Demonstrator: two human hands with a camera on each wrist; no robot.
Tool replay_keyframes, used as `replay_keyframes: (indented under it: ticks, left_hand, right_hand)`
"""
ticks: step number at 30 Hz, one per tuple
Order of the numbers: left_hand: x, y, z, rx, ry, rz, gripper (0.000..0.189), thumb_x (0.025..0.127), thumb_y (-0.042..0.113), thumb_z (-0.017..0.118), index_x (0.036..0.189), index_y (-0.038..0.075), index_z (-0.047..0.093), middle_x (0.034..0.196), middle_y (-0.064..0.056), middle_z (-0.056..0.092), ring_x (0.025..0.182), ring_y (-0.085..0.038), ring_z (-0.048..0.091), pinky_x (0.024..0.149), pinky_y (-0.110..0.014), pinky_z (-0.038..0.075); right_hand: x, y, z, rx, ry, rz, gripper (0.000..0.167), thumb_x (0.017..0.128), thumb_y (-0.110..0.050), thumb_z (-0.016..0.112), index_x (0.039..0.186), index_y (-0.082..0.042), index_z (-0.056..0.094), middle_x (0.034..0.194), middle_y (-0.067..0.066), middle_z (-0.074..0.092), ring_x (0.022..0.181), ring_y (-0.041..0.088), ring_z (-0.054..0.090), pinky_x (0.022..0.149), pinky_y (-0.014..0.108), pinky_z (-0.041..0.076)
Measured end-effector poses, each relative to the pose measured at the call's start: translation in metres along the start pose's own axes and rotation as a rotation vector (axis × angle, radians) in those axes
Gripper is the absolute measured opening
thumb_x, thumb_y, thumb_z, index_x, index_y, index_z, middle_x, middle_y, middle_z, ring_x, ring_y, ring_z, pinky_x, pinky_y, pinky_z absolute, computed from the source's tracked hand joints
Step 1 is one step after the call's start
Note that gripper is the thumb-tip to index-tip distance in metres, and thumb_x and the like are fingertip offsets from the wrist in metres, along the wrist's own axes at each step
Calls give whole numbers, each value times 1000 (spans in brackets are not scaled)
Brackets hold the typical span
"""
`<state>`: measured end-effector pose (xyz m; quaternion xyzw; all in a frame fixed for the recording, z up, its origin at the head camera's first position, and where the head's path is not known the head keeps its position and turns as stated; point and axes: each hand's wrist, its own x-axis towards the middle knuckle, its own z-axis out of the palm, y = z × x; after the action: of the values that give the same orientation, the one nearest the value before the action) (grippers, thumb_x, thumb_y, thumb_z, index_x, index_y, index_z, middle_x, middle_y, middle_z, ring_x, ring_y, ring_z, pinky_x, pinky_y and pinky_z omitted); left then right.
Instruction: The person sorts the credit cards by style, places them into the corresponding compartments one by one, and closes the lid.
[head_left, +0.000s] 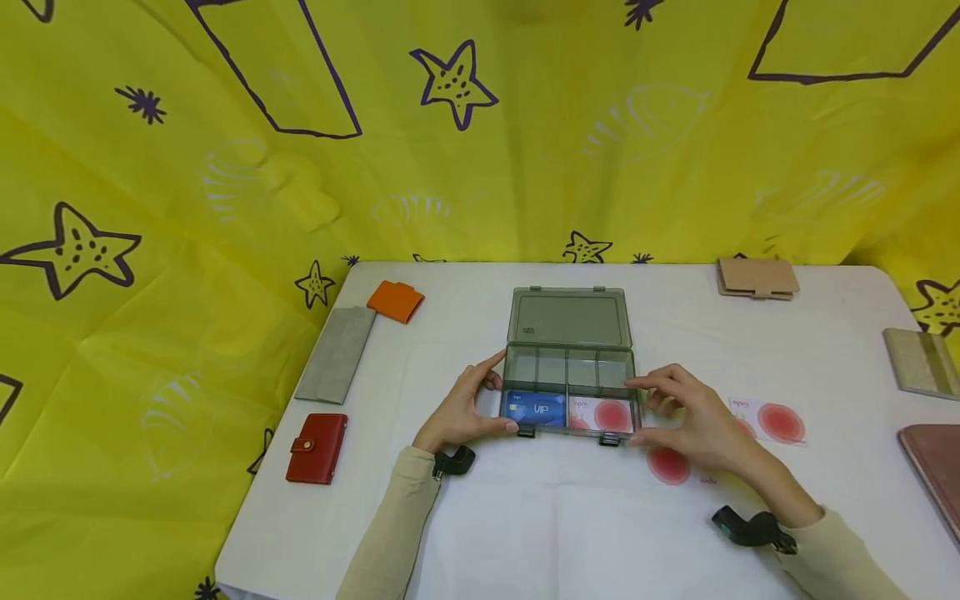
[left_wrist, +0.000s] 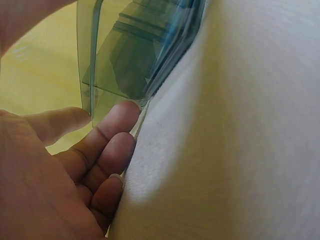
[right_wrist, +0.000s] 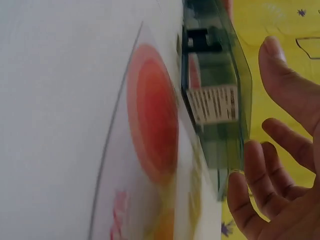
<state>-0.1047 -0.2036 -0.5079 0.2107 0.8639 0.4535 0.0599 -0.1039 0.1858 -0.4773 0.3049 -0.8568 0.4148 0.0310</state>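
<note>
A translucent grey-green compartment box lies on the table with its lid raised at the back. In its front left section sits a blue VIP card; a white card with a red circle fills the front right one. My left hand holds the box's left end, thumb at the front corner and index finger farther back. Beside the right end is my right hand, its fingertips at the edge and its palm away from the box. In the right wrist view, a barcode label shows through the wall.
Red-circle cards lie right of the box, one partly under the right hand. At the left are a red card holder, a grey sleeve and an orange wallet. Farther right lie a tan wallet, a beige one and a maroon case.
</note>
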Motion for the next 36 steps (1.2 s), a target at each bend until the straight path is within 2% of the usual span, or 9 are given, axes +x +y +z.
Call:
replay_keyframes:
  ticks: [6, 12, 16, 19, 22, 29, 33, 36]
  left_hand:
    - [0, 1, 0, -1, -3, -5, 112, 77, 21, 96, 167, 10, 31, 117, -11, 60, 111, -26, 51, 104, -40, 41]
    - [1, 3, 1, -12, -5, -15, 112, 77, 22, 96, 168, 11, 31, 117, -11, 60, 112, -26, 51, 105, -39, 41]
    - [1, 3, 2, -15, 2, -16, 112, 77, 21, 96, 168, 11, 31, 117, -11, 60, 112, -25, 50, 105, -39, 41]
    - [0, 4, 3, -16, 5, -20, 112, 77, 21, 96, 167, 11, 32, 117, -11, 60, 112, -25, 50, 105, -39, 41]
    - [-1, 3, 2, -13, 3, -16, 112, 77, 21, 96, 167, 11, 31, 117, -11, 60, 111, -25, 50, 104, -38, 41]
    - [-1, 1, 3, -3, 12, -23, 111, 76, 20, 96, 167, 13, 33, 118, -12, 61, 112, -25, 52, 105, -38, 42]
    - [-1, 1, 2, -5, 10, -31, 110, 77, 20, 95, 168, 13, 32, 118, -11, 60, 112, -24, 51, 105, -38, 41]
    - [-1, 1, 2, -5, 7, -32, 110, 78, 21, 95, 168, 13, 32, 118, -11, 60, 112, -24, 51, 105, -39, 41]
  right_hand:
    - [-18, 11, -21, -63, -2, 49, 78, 63, -20, 104, 133, -14, 71, 109, -3, 68, 95, 8, 60, 81, 15, 49]
    - [-47, 18, -34, -170, -76, 141, 83, 61, -44, 102, 133, -19, 71, 123, -2, 73, 109, -5, 50, 89, 12, 41]
    - [-58, 20, -37, -224, -106, 168, 83, 58, -47, 101, 130, -18, 73, 121, -2, 74, 110, 1, 49, 90, 13, 42]
    - [-59, 18, -36, -255, -114, 180, 75, 57, -43, 102, 124, -20, 75, 116, -6, 73, 106, 7, 51, 88, 19, 46]
    - [-56, 16, -34, -258, -139, 190, 64, 61, -37, 102, 117, -21, 77, 109, -11, 71, 101, 8, 51, 83, 24, 49]
    - [-50, 14, -34, -247, -186, 217, 53, 65, -31, 101, 111, -19, 76, 99, -14, 66, 92, 5, 48, 78, 25, 48]
    - [-50, 17, -34, -242, -150, 174, 50, 62, -31, 102, 102, -22, 73, 94, -17, 61, 89, 2, 47, 76, 24, 47]
    - [-50, 19, -36, -220, -111, 124, 44, 65, -24, 101, 95, -25, 69, 90, -19, 58, 86, 0, 46, 73, 23, 46]
